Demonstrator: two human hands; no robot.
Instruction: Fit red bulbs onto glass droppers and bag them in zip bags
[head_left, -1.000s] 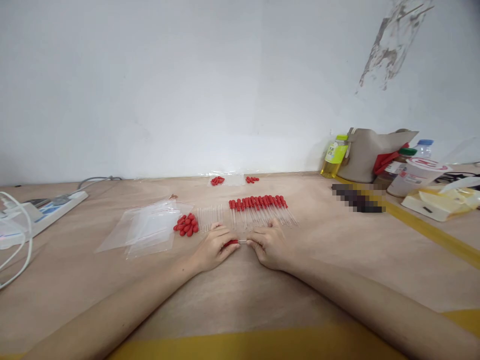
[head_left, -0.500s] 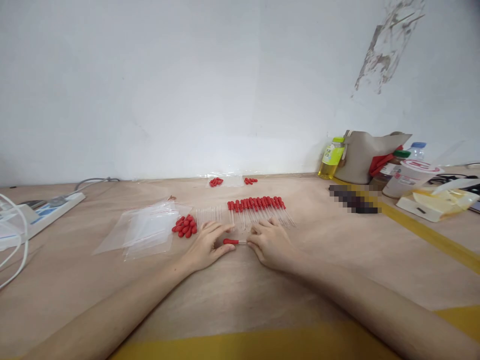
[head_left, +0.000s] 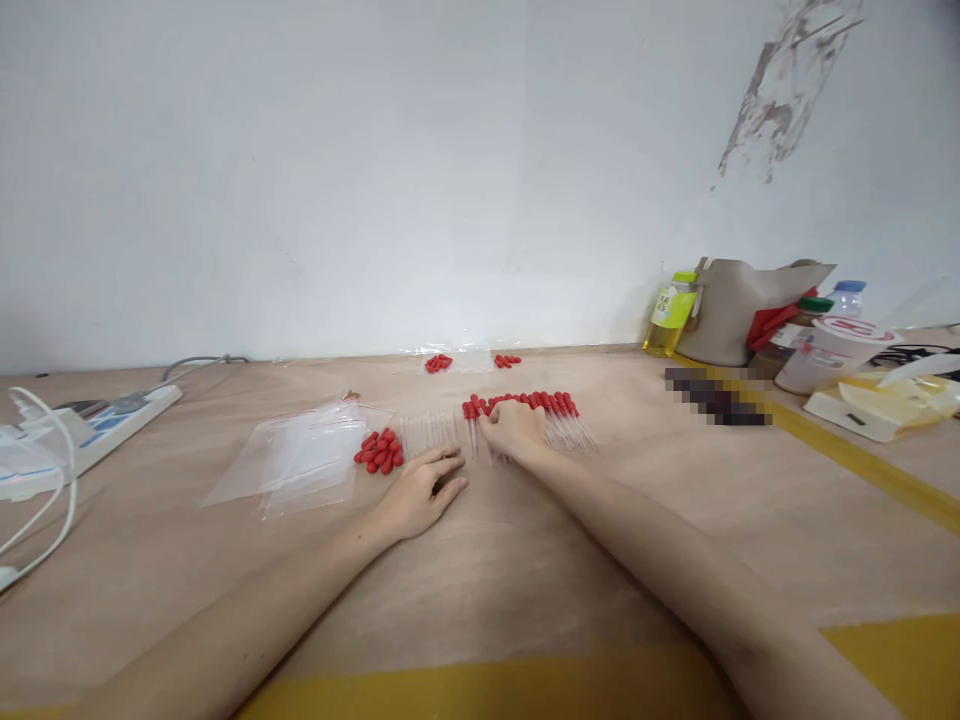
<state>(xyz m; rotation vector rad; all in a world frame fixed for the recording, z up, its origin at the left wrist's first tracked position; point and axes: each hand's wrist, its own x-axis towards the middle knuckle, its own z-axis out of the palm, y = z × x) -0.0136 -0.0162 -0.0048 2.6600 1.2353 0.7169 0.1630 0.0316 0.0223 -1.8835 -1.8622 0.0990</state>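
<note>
Two bare hands work over a bench (head_left: 480, 590) with a tan, faintly creased surface, edged in front by a smooth yellow strip (head_left: 450, 690). The left hand (head_left: 421, 497) rests palm down, its grip wide, thumb and fingers parted in a curve just beside a row of slender clear tubes (head_left: 427, 432). The right hand (head_left: 516, 428) reaches over a row of droppers (head_left: 561, 404), covering part of it; its fingers curl inward, and whether its grip holds anything cannot be told. The droppers lie side by side, rounded red bulbs toward the wall (head_left: 375, 180), thin see-through stems toward the person (fanning slantwise at the right end). Left of the clear tubes sits a heap of loose, matte red bulbs (head_left: 379, 452), plump and teardrop-shaped. Beside that heap, flat translucent bags (head_left: 315, 465) overlap like thin sheets. Farther back, smaller red pieces (head_left: 438, 363) lie near the pale, scuffed wall.
</note>
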